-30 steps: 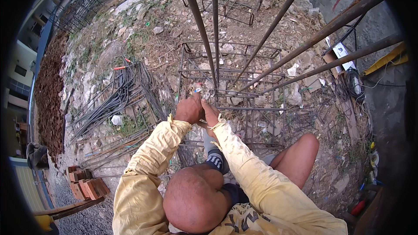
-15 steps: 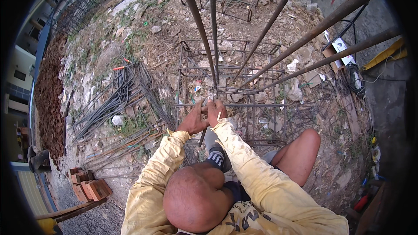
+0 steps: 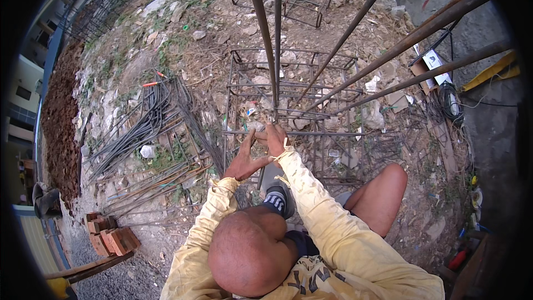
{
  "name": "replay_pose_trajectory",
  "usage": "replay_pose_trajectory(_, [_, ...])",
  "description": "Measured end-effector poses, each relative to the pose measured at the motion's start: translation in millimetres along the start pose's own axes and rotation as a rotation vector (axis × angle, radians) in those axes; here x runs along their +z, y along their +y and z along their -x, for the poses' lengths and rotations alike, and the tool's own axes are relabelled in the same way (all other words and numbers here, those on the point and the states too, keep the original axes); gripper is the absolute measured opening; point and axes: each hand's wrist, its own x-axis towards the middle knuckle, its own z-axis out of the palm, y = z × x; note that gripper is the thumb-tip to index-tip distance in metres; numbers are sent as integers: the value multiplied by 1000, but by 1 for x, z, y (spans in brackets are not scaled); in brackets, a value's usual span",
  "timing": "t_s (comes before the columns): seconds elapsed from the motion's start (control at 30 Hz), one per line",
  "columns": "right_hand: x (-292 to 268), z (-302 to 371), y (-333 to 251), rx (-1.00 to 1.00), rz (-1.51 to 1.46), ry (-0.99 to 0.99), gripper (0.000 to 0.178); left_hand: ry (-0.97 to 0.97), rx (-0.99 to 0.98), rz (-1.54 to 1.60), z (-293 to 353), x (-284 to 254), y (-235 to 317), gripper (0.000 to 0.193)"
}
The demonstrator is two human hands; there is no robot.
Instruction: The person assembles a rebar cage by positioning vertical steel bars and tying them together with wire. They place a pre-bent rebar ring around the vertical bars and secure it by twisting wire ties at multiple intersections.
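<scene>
My left hand (image 3: 244,159) has its fingers stretched and its thumb spread toward my other hand; nothing shows in it. Beside it, my right hand (image 3: 276,141) is closed at the near side of a rebar cage (image 3: 333,134). What its fingers hold, if anything, is hidden. A short dark bar (image 3: 260,178) shows below the hands, by my shoe; whether a hand touches it I cannot tell. Several long steel bars (image 3: 266,39) rise from the cage toward me, two of them just beyond my fingertips.
Bundled cut rods (image 3: 139,125) lie on the rubble at left, near stacked bricks (image 3: 111,235). A second cage (image 3: 300,0) sits farther off. At right are an open box (image 3: 433,69), coiled cable (image 3: 451,103) and a yellow strap (image 3: 491,72).
My left hand has opened and drawn back from the joint, its thumb now spread. My right hand stays near the same spot by the bars. The upright bars appear slightly farther right.
</scene>
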Motion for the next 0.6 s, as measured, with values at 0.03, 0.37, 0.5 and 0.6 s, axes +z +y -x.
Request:
replay_pose_trajectory(0.03, [-5,-3,1,-14,-28,-30,41,-4,1,17,-1,3,1,118])
replay_pose_trajectory(0.37, [-10,8,-37,261,119,-69,50,31,-116,-156,12,18,26,133])
replay_pose_trajectory(0.5, [-14,5,-34,204,155,-32,43,53,-153,-252,19,18,42,134])
replay_pose_trajectory(0.6, [-13,-7,-27,93,146,-33,34,94,-129,-285,19,24,43,135])
